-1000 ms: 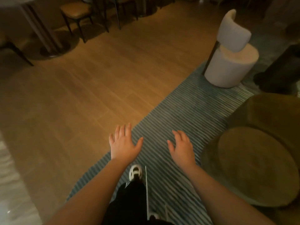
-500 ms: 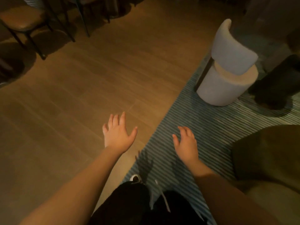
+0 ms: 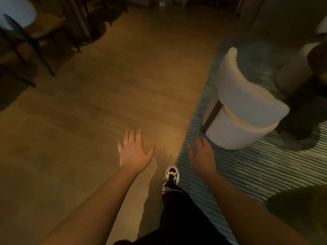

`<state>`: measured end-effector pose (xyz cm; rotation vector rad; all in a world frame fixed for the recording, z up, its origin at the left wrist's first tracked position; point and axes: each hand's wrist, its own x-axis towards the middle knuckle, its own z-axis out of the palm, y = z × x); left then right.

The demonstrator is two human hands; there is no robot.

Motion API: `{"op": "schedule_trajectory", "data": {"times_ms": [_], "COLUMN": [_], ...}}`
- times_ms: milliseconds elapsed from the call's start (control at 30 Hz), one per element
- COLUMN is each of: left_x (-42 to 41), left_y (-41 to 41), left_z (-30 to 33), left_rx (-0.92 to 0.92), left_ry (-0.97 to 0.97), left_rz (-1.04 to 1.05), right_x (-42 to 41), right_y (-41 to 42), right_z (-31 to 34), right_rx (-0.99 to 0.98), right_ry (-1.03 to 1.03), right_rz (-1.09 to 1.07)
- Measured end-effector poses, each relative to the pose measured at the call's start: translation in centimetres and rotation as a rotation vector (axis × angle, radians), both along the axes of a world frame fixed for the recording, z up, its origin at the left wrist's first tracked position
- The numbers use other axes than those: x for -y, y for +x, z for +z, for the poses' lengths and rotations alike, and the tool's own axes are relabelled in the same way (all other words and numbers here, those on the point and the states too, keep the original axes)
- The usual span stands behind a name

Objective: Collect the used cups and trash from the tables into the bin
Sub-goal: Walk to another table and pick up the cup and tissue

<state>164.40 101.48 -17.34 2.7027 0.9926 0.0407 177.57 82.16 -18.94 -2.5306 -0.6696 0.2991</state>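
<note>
Both hands, left [image 3: 135,152] and right [image 3: 201,154], hang open and empty, fingers spread, likely for balance in mid-stride, one shoe [image 3: 172,175] forward at the rug [image 3: 247,170] edge. A pale chair [image 3: 242,112] stands just ahead on the right. No cups, trash or bin are visible; dark blurred chairs [image 3: 26,41] far left hide any bench.

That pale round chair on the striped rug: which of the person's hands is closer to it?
The right hand. It hangs open just beside the pale round chair, near its base. The left hand is also open but farther off, over the wooden floor.
</note>
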Motion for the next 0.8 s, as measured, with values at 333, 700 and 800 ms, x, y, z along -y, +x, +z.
{"op": "schedule_trajectory", "data": {"times_ms": [333,700,800], "left_x": [-15.4,-33.0,-35.9], "left_y": [31.2,65.1,73.0], "left_z": [2.7,0.7,1.3], "left_rx": [0.007,0.030,0.042], "left_ry": [-0.067,-0.056,-0.038], "left_rz": [-0.048,-0.358,-0.461], "right_x": [-15.7,-30.4,-32.6], "right_y": [30.0,56.8,63.0], "right_z": [4.3,2.1,3.0], "right_rx": [0.013,0.006,0.003], "right_ry": [-0.014,-0.008,0.002], "right_rz": [-0.087,-0.414,-0.527]}}
